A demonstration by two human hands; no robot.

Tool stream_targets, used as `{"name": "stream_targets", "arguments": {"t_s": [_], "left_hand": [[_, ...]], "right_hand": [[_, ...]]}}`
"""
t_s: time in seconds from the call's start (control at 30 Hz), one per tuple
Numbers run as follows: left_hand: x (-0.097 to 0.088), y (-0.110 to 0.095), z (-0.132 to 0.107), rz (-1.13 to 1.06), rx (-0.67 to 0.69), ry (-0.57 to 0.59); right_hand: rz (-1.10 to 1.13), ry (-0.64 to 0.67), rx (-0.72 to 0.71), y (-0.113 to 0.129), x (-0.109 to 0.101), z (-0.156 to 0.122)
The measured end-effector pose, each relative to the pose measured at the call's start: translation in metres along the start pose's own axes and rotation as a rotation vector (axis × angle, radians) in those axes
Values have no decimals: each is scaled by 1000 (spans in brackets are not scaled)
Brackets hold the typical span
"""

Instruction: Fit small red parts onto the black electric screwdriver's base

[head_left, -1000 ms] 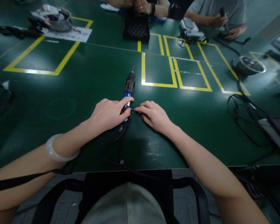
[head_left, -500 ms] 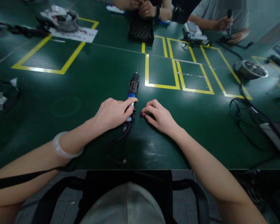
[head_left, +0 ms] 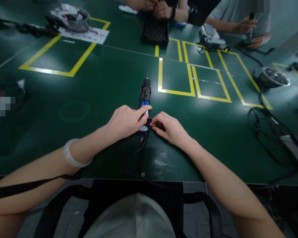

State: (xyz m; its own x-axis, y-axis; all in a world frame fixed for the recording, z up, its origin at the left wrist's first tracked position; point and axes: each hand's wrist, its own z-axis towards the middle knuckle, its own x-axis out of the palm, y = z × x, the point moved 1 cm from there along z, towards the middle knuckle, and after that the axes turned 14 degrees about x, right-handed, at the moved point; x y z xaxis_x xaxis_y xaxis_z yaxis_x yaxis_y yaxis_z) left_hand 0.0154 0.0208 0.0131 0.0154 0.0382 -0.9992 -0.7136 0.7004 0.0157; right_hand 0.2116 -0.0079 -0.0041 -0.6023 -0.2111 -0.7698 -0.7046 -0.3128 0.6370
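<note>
Head cam: L grip (head_left: 125, 121) clasps driver (head_left: 145, 94) at rear, tip fwd; R grip (head_left: 172, 127) pinches red pc. (head_left: 151, 124) just beside.

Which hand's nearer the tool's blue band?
Left: the left hand holds the tool just below the blue band; the right hand is farther down, at the tool's right side.
</note>
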Motion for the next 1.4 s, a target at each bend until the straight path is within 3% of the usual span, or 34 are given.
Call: {"name": "stream_targets", "arguments": {"t_s": [0.63,1.07,1.4], "left_hand": [[-1,0,-1,-10,15,-1],[-1,1,-3,-33,21,-13],[-3,1,-4,-31,-21,66]], "right_hand": [[135,-19,-54,-5,-3,2],[191,21,-4,4,1,-3],[265,65,-66,0,5,-1]]}}
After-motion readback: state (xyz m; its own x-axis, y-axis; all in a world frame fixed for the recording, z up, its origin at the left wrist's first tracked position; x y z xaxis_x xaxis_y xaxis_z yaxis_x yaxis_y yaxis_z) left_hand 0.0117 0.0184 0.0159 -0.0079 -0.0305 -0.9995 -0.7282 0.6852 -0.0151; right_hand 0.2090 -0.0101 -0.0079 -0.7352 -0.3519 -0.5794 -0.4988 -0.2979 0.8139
